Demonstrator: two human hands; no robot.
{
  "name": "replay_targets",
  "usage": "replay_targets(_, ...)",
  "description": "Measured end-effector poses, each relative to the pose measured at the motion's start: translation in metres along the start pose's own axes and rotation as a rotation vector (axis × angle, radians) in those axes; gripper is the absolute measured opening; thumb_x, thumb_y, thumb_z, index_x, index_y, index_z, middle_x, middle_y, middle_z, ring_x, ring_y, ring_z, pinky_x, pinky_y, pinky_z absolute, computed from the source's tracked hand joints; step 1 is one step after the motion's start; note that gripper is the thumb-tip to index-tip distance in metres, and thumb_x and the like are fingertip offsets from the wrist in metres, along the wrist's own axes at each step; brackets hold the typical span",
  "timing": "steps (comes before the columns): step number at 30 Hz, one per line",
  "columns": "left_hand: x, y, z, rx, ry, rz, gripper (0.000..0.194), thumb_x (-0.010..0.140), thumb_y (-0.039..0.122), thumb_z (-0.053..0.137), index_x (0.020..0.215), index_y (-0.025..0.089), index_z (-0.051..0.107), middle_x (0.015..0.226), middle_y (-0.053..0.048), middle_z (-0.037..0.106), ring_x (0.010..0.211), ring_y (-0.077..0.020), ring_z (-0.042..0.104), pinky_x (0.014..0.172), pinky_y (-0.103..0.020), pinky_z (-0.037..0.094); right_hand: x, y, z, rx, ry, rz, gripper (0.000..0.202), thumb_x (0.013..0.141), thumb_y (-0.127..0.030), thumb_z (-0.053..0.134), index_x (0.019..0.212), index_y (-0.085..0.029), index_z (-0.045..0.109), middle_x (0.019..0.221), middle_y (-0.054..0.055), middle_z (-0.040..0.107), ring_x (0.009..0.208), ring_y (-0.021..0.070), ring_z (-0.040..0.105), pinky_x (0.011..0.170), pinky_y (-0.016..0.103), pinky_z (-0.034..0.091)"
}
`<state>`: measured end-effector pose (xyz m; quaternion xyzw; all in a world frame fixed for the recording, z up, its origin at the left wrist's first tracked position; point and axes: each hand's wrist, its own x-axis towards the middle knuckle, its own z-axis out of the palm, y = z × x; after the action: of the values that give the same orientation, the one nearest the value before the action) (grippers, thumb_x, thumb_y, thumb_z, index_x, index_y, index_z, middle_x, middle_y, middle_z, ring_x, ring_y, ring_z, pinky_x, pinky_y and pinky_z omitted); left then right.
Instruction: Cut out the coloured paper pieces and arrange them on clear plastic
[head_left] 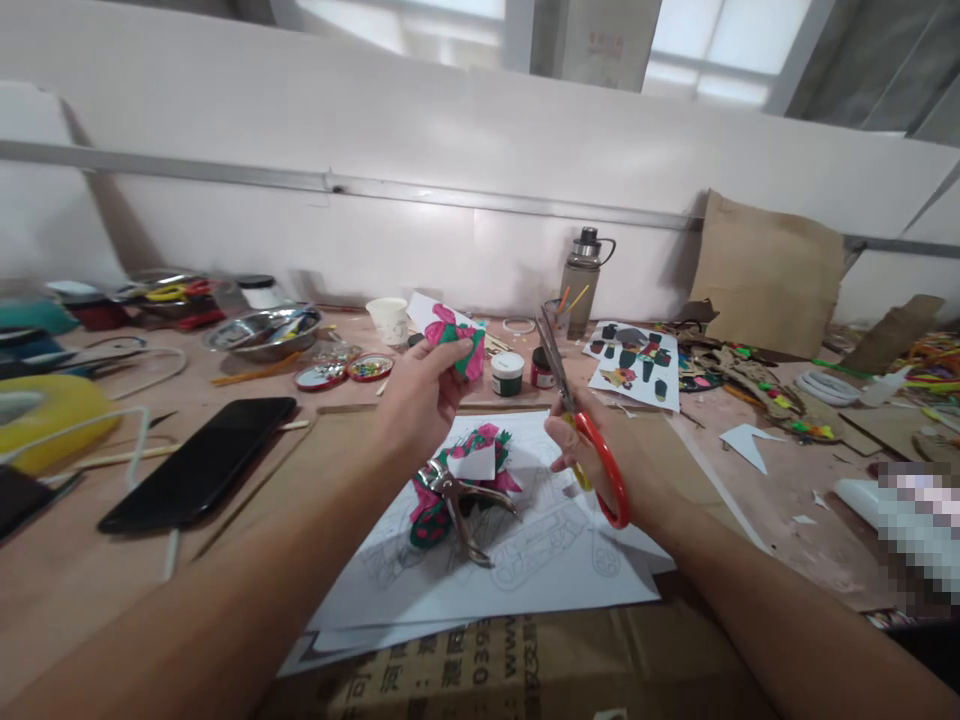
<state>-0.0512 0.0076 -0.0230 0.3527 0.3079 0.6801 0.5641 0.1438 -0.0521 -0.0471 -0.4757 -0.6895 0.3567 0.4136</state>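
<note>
My left hand (429, 390) pinches a pink and green painted paper piece (474, 352), with a white uncoloured part sticking up behind it. In my right hand (581, 435) is a pair of scissors (551, 350) with red and yellow handles, the blades pointing up and apart from the paper. Below, a metal hole punch (454, 500) lies on top of several pink and green paper cutouts (429, 528). Under these are white sheets with pencil drawings (540, 560). A small blank white paper scrap (474, 463) rests on the cutouts.
A black phone (202, 465) lies at left, beside a yellow tape roll (52, 420). Paint jars (508, 374), a paper cup (388, 322) and a bottle (582, 285) stand behind. A metal bowl (262, 335) sits back left. Painted cutouts on a sheet (636, 362) and cords clutter the right.
</note>
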Motion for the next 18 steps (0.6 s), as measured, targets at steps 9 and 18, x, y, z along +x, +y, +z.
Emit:
replay_targets(9,0.027,-0.006,-0.023,0.018,0.124,0.055,0.016,0.065,0.010,0.068,0.059,0.019,0.057,0.054,0.003,0.056,0.049,-0.0097,0.049,0.042,-0.021,0.038,0.012,0.014,-0.010,-0.818,-0.132,0.181,0.030,0.088,-0.037,0.061,0.110,-0.018,0.067,0.108,0.016,0.068,0.086,0.0254,0.064,0.066,0.031,0.042)
replay_targets(18,0.027,-0.015,-0.026,0.077,0.065,0.031,0.017,0.062,0.016,0.073,0.067,0.018,0.057,0.059,0.002,0.058,0.052,-0.0111,0.052,0.048,-0.023,0.041,0.009,0.013,-0.006,-1.005,-0.045,-0.030,0.032,0.087,-0.019,0.065,0.118,-0.022,0.071,0.130,0.015,0.058,0.123,0.0336,0.047,0.101,0.050,0.036)
